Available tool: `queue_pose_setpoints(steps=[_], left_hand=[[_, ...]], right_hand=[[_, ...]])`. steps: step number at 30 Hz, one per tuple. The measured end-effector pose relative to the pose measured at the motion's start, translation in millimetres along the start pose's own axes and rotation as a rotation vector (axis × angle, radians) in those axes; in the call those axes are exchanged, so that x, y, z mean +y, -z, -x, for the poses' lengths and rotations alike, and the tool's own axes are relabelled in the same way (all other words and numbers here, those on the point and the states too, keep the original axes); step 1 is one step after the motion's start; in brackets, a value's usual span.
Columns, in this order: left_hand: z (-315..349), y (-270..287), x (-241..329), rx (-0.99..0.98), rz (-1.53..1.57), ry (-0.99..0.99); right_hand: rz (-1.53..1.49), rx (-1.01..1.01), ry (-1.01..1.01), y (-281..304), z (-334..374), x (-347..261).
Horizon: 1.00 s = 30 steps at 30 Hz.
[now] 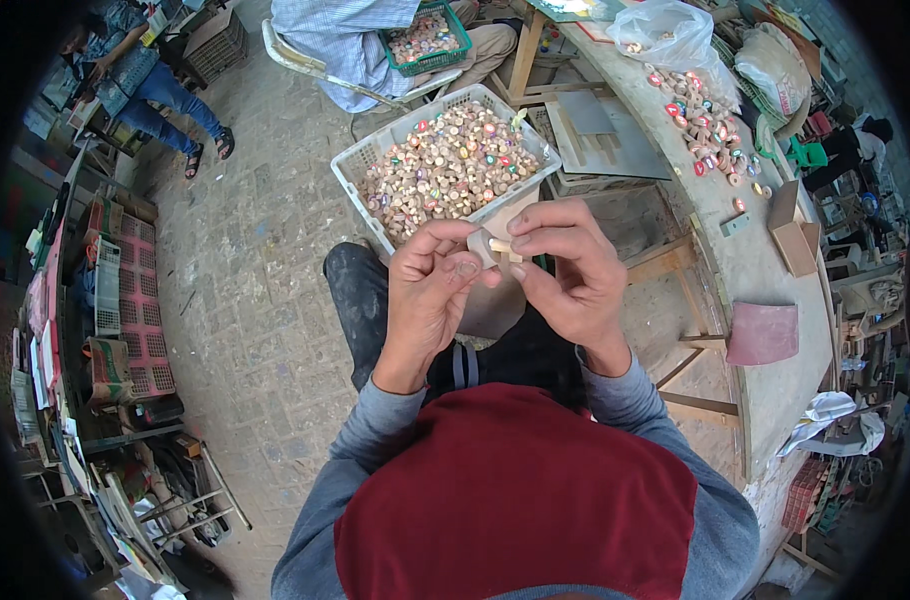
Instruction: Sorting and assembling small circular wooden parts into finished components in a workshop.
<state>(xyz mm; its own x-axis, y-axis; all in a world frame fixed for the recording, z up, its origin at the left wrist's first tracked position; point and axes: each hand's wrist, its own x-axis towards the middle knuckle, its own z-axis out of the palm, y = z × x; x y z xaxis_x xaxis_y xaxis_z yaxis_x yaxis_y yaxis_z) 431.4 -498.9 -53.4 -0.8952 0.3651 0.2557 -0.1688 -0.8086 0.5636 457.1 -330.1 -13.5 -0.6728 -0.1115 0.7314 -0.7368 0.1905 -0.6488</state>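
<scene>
Above my lap my two hands meet at a small pale wooden piece with a peg-like end (pixel 499 245). My right hand (pixel 573 278) pinches this wooden piece between thumb and fingers. My left hand (pixel 427 285) is closed on a small greyish-beige piece (pixel 480 246), which touches the wooden one; its kind I cannot make out. Just beyond my hands stands a white plastic crate (pixel 375 145) full of small round wooden pieces (pixel 453 160), some with coloured tops. A brownish sheet (pixel 490 308) shows below and between my hands, partly hidden.
At right runs a long worktable (pixel 775 350) with a pile of coloured-top wooden pieces (pixel 703 130), a clear plastic bag (pixel 663 35), a small cardboard box (pixel 795 235) and a reddish sheet (pixel 763 334). Ahead, a seated person holds a green basket (pixel 430 62). Another person (pixel 140 75) stands far left.
</scene>
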Motion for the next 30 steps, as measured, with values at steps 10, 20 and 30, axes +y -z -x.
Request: queue_pose_setpoints(steps=[10, 20, 30], left_hand=[[3.9, -2.6, 0.4, -0.002, -0.116, -0.019], [5.3, -0.2, -2.8, -0.040, -0.135, -0.034], [5.0, -2.6, -1.1, -0.030, -0.123, -0.040]], right_hand=[[0.052, 0.046, 0.040, -0.1, -2.8, 1.6], [0.041, 0.042, 0.016, 3.1, -1.2, 1.0], [-0.045, 0.075, -0.060, -1.1, 0.9, 3.0]])
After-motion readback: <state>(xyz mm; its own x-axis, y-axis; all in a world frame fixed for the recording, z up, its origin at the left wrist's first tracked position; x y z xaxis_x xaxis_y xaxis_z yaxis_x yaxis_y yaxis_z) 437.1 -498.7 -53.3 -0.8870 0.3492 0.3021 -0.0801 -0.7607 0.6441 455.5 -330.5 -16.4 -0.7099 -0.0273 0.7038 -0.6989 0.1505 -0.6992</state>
